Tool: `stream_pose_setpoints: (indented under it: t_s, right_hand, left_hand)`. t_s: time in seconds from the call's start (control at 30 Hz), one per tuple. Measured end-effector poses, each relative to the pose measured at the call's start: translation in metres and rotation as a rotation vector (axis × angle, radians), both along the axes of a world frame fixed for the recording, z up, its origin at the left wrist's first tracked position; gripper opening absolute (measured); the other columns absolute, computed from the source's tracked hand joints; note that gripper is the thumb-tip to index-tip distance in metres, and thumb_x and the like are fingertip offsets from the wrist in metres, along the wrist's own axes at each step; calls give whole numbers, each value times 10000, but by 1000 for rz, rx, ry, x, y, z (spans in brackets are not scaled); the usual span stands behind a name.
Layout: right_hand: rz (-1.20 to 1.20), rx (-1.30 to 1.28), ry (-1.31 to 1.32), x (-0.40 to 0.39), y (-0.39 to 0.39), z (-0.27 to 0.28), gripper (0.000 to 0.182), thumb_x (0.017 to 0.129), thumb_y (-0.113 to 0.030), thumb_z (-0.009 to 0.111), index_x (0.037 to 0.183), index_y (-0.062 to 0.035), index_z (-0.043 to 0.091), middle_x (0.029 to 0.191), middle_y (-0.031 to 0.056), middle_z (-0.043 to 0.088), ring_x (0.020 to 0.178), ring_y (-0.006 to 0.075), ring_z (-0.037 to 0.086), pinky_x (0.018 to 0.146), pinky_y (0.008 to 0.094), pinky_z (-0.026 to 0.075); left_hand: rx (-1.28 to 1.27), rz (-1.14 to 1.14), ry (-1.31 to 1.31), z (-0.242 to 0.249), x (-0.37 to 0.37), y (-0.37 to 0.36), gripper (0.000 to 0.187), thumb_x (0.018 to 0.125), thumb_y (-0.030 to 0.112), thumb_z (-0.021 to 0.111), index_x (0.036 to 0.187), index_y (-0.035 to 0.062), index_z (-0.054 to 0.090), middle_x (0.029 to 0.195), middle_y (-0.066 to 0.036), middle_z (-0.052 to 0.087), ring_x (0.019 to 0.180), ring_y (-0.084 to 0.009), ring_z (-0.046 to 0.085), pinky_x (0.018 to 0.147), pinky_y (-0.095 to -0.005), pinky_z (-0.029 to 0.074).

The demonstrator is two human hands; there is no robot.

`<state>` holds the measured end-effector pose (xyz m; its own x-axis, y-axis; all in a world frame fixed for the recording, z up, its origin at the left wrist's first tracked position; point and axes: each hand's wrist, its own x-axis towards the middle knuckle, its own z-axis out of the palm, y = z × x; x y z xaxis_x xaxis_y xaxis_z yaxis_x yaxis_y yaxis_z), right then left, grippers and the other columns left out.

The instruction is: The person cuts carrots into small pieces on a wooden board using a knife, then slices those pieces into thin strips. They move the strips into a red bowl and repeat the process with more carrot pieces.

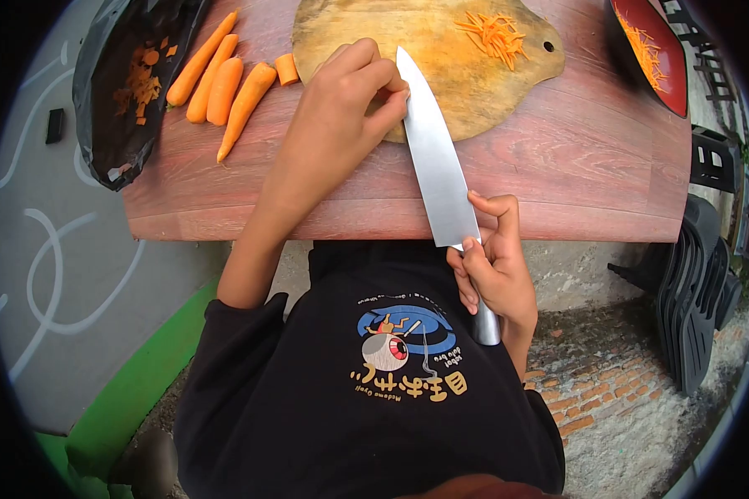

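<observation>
A chef's knife (438, 162) with a broad steel blade is held tilted, its tip over the wooden cutting board (349, 25). My right hand (499, 270) is wrapped around its metal handle, close to the table's front edge. The closed fingertips of my left hand (354, 96) pinch at the blade's edge near the tip. Any small scrap between them is hidden. On the board's right part lies a small heap of carrot strips (493, 38).
Several peeled carrots (245, 104) and a short carrot piece (286, 70) lie left of the board. A black plastic bag (100, 83) with carrot scraps is at the far left. A red bowl (672, 87) of carrot strips stands right. Dark stacked chairs (691, 291) are beyond the table (574, 191).
</observation>
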<state>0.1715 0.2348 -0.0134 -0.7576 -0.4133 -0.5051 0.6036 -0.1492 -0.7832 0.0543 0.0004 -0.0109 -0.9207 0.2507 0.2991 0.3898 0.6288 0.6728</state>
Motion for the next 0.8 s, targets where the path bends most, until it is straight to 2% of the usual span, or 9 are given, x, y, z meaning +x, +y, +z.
stream_pose_setpoints:
  t_s: [0.17,0.23,0.3,0.37,0.43,0.8]
  right_hand:
    - [-40,2,41,9,-6,-3,434,1043,6,392,1427,-144,255,744,75,519,394,49,405,328,219,391]
    - [-43,45,52,12,-7,-2,426,1049,-19,392,1430,-161,266,716,72,507,382,54,389,316,215,378]
    - [-84,40,22,13,-9,-2,412,1068,-59,424,1433,-171,270,711,71,504,383,57,395,316,212,376]
    - [-77,68,32,12,-11,0,419,1058,-30,406,1430,-156,259,734,73,512,391,55,401,324,219,383]
    - [-75,93,35,14,-12,-1,426,1049,-2,387,1426,-140,247,756,74,519,399,53,407,332,227,390]
    - [-85,113,114,20,-18,-3,414,1050,-14,393,1415,-141,245,725,65,506,397,63,406,330,232,378]
  left_hand:
    - [43,-4,19,-5,-1,-4,118,858,68,725,854,-31,661,838,-125,570,845,-305,602,758,-405,494]
    - [2,-32,39,-9,-3,-10,111,898,88,722,932,-17,718,853,-91,586,792,-210,613,713,-331,482]
    - [18,-50,67,-9,-4,-21,111,903,99,723,943,-4,729,864,-87,604,796,-204,619,716,-327,487]
    - [28,-68,97,-9,-4,-26,111,907,109,724,954,9,740,875,-83,623,800,-199,624,719,-324,491]
    - [25,-60,53,-10,-3,-28,142,892,145,722,900,3,725,860,-121,640,874,-302,624,813,-411,489]
    - [122,-37,50,-20,-3,-20,150,865,114,696,870,-36,697,835,-141,661,860,-306,636,824,-418,502]
